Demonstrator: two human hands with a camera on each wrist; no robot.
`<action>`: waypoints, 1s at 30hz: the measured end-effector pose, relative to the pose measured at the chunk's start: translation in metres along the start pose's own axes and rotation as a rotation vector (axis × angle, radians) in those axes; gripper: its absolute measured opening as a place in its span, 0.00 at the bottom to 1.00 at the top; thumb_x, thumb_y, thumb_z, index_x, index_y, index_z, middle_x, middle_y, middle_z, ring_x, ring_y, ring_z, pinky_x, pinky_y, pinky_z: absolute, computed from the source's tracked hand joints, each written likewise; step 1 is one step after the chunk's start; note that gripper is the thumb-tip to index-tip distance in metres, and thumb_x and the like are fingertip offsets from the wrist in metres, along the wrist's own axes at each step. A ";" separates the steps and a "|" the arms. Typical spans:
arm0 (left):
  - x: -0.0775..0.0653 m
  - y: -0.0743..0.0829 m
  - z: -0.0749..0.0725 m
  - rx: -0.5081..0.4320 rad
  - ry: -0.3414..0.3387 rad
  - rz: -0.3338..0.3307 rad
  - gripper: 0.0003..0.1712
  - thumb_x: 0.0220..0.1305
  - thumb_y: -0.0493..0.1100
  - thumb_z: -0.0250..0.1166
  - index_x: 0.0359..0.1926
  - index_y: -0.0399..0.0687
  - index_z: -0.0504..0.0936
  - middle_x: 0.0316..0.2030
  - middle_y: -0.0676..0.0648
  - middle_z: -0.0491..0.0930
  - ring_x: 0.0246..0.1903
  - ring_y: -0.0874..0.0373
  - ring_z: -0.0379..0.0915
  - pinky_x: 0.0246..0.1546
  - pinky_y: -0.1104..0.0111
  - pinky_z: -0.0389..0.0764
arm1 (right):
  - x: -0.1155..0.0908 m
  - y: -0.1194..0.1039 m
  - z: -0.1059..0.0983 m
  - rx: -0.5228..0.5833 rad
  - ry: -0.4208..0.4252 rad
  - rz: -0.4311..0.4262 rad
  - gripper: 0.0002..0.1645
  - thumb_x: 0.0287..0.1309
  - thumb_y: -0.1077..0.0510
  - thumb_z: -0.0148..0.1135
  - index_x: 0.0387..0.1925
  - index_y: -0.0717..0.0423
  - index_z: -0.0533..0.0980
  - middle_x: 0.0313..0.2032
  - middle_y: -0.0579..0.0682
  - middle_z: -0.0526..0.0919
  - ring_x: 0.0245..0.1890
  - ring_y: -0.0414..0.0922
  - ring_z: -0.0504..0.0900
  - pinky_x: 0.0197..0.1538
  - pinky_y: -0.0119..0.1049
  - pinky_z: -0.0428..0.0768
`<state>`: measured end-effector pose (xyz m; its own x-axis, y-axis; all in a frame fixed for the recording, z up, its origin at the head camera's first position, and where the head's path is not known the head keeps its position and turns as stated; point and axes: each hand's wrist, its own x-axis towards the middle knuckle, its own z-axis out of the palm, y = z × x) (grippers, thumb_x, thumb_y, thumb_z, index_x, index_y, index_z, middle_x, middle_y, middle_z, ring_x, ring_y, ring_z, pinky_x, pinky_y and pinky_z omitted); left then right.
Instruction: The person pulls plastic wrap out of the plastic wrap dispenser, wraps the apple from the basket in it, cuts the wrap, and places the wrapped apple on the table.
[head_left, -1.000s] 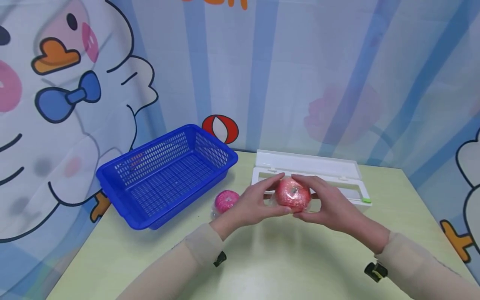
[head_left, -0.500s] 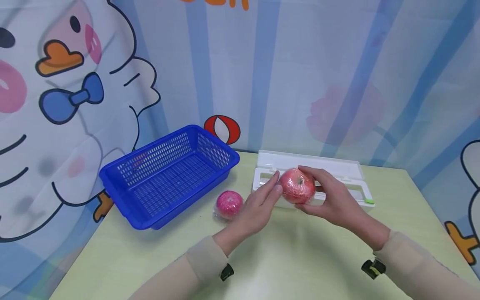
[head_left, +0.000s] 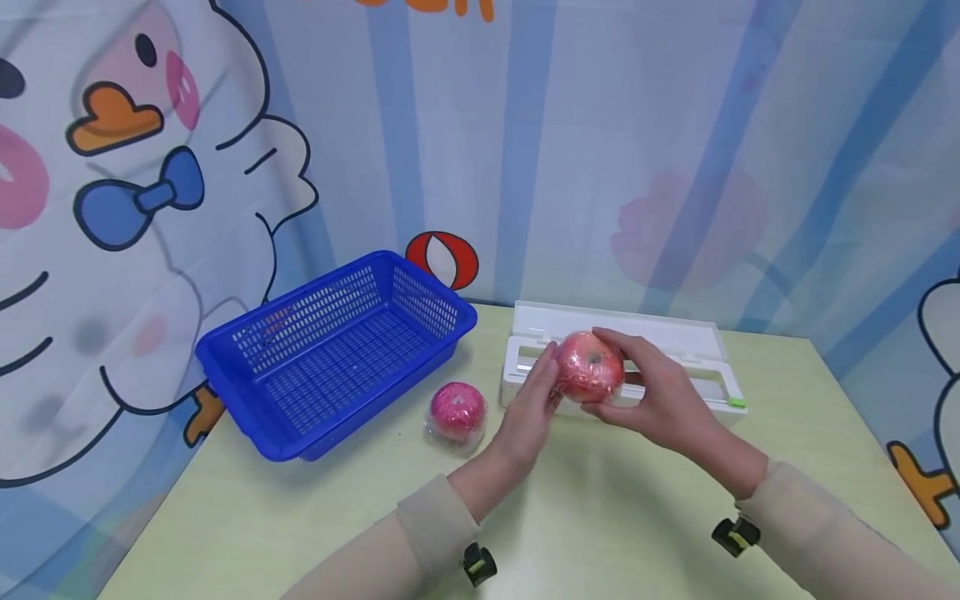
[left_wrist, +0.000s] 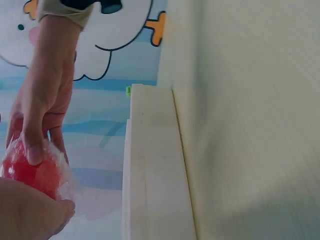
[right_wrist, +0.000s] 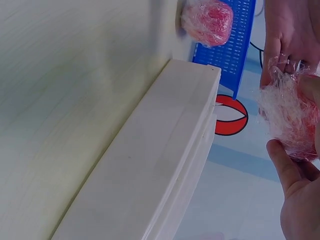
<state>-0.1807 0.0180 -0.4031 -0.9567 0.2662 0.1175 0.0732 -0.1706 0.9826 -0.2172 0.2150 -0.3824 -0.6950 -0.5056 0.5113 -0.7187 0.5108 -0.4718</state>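
My right hand (head_left: 667, 400) grips a red apple (head_left: 589, 367) wrapped in clear cling film, fingers over its far side and thumb below. Against the apple's left side rests my left hand (head_left: 519, 425), its fingers fairly straight. In the right wrist view, crumpled film (right_wrist: 282, 110) bunches under the apple between the two hands. Behind them, a long white cling film dispenser (head_left: 720, 400) stands with its lid (head_left: 615, 321) up and a green slider at its right end. A second film-wrapped, pinkish-red fruit (head_left: 457, 411) sits on the table left of my left hand.
A blue perforated plastic basket (head_left: 337, 425) stands at the back left of the pale table (head_left: 585, 533), with nothing seen inside it. A cartoon-printed curtain (head_left: 465, 125) hangs right behind the table.
My left hand has let go of its hold around the apple and laid straighter fingers on its left side. The apple has shifted slightly up and stays in my right hand.
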 end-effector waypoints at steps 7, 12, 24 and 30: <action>0.006 0.007 -0.003 -0.299 0.027 -0.063 0.28 0.73 0.60 0.42 0.66 0.54 0.60 0.63 0.55 0.61 0.62 0.59 0.55 0.57 0.68 0.61 | 0.000 -0.002 0.000 0.019 0.005 -0.019 0.58 0.34 0.56 0.80 0.67 0.40 0.57 0.58 0.39 0.65 0.55 0.39 0.67 0.43 0.32 0.76; 0.009 0.009 0.004 -0.449 0.042 -0.102 0.24 0.73 0.59 0.44 0.62 0.55 0.66 0.59 0.52 0.65 0.60 0.57 0.59 0.56 0.65 0.64 | -0.001 -0.003 0.006 0.016 -0.007 -0.069 0.59 0.34 0.60 0.80 0.67 0.42 0.56 0.59 0.40 0.63 0.57 0.41 0.65 0.44 0.32 0.75; 0.011 0.012 0.003 -0.554 0.090 -0.186 0.21 0.73 0.54 0.46 0.60 0.51 0.68 0.56 0.49 0.68 0.57 0.55 0.63 0.55 0.64 0.65 | -0.001 -0.009 0.010 -0.007 -0.006 -0.069 0.60 0.33 0.60 0.80 0.67 0.42 0.55 0.60 0.40 0.63 0.58 0.40 0.65 0.45 0.32 0.75; 0.015 0.011 -0.013 -0.454 0.018 -0.176 0.20 0.73 0.52 0.46 0.59 0.50 0.69 0.56 0.49 0.69 0.56 0.55 0.64 0.54 0.62 0.67 | 0.001 -0.009 0.010 0.000 -0.005 -0.067 0.60 0.33 0.60 0.80 0.67 0.41 0.56 0.59 0.39 0.63 0.57 0.40 0.65 0.45 0.31 0.74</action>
<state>-0.1982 0.0081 -0.3927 -0.9487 0.3120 -0.0509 -0.2161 -0.5225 0.8248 -0.2113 0.2031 -0.3843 -0.6454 -0.5424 0.5379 -0.7636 0.4756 -0.4366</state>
